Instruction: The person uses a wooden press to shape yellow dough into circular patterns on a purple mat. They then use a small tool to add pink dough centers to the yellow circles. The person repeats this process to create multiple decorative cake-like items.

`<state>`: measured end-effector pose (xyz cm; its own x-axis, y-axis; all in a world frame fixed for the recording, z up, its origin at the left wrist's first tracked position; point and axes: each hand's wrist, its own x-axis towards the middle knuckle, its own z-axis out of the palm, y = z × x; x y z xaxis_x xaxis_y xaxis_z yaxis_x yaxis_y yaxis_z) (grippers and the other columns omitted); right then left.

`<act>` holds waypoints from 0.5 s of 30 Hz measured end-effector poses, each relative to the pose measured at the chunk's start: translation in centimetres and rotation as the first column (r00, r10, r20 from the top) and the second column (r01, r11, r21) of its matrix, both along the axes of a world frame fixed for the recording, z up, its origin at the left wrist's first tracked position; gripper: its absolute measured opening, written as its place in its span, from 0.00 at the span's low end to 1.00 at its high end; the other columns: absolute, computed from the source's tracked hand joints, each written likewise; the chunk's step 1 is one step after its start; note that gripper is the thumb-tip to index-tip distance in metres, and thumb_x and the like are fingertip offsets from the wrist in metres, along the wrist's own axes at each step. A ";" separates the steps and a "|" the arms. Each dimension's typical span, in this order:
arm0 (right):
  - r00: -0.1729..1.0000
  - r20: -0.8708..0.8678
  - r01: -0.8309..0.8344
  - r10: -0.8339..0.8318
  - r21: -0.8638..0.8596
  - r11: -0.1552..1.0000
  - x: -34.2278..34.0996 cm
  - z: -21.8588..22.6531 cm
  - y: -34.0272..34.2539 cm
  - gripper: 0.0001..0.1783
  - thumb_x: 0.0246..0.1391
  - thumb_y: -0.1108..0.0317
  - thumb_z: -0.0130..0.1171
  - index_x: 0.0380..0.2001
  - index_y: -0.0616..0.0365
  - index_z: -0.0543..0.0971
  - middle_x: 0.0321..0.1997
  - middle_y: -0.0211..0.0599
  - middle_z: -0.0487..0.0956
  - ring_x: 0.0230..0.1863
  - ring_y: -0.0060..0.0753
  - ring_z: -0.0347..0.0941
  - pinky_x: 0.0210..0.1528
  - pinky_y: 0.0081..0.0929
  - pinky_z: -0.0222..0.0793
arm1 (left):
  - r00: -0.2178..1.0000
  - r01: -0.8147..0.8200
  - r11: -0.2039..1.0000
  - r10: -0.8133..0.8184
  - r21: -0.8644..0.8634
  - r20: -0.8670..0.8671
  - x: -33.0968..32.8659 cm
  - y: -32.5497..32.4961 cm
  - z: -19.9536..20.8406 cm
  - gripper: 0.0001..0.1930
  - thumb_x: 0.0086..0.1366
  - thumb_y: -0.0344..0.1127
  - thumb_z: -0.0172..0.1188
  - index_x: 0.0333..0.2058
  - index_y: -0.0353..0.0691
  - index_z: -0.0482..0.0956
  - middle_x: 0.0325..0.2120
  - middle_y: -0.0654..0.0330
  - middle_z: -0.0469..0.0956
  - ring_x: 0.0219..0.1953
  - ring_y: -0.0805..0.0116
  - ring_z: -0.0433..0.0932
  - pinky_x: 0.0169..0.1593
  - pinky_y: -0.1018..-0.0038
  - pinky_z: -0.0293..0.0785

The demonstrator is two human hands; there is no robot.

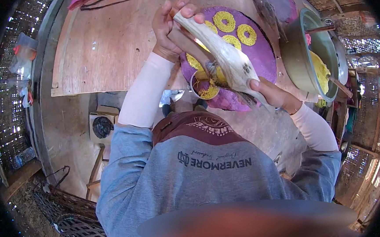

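Note:
Both my hands are closed on a long wooden press [227, 56], which slants from upper left to lower right. My left hand [168, 29] wraps round its upper end, with the fingertips over the pale top bar. At the other end, my right hand [276, 95] grips with the thumb on top; its other fingers are mostly hidden. Yellow dough [217, 76] shows at the press's middle, between the bars. Just below is a small white-rimmed bowl [193, 91] with thin yellow strands inside. Beyond the press, several yellow strand rings [246, 35] lie on a round purple mat [263, 58].
The plywood table [106, 49] extends to the left. At the right stands a large greenish tub [293, 45] holding yellow dough [320, 72] and a wooden stick [339, 86]. A box with a black bundle [103, 126] sits below the table's edge. A woven basket [80, 223] is at lower left.

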<state>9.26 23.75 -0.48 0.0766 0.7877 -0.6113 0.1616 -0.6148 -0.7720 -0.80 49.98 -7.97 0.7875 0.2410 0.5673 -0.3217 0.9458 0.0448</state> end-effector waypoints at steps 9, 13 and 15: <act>0.996 -0.075 0.041 -0.046 -0.078 0.996 -0.8 -1.0 -0.1 0.42 0.50 0.30 0.39 0.33 0.64 0.77 0.21 0.37 0.75 0.21 0.26 0.72 0.20 0.24 0.65 | 0.974 -0.091 0.993 0.074 -0.071 -0.212 -2.1 -1.0 0.2 0.16 0.60 0.53 0.49 0.35 0.47 0.64 0.28 0.65 0.69 0.40 0.60 0.73 0.36 0.60 0.77; 0.982 -0.146 0.101 -0.117 -0.113 0.988 -1.1 0.0 -0.6 0.40 0.51 0.31 0.39 0.29 0.64 0.77 0.20 0.37 0.76 0.21 0.26 0.73 0.20 0.23 0.66 | 0.961 -0.060 0.984 0.012 -0.166 -0.278 -1.7 -1.7 -1.8 0.18 0.59 0.54 0.50 0.36 0.45 0.65 0.27 0.66 0.69 0.38 0.62 0.74 0.41 0.57 0.74; 0.984 -0.133 0.097 -0.119 -0.163 0.982 -0.4 0.6 -1.3 0.40 0.51 0.32 0.40 0.29 0.64 0.77 0.21 0.37 0.76 0.21 0.26 0.73 0.21 0.22 0.66 | 0.968 -0.029 0.990 -0.007 -0.140 -0.249 -1.2 -2.0 -2.7 0.18 0.59 0.54 0.50 0.35 0.45 0.65 0.26 0.66 0.69 0.37 0.61 0.74 0.42 0.58 0.74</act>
<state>8.85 22.49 0.07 0.0595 0.6743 -0.7361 -0.0164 -0.7366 -0.6761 -1.99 47.95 -10.66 0.8962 0.3138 0.3136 -0.3277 0.9447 -0.0088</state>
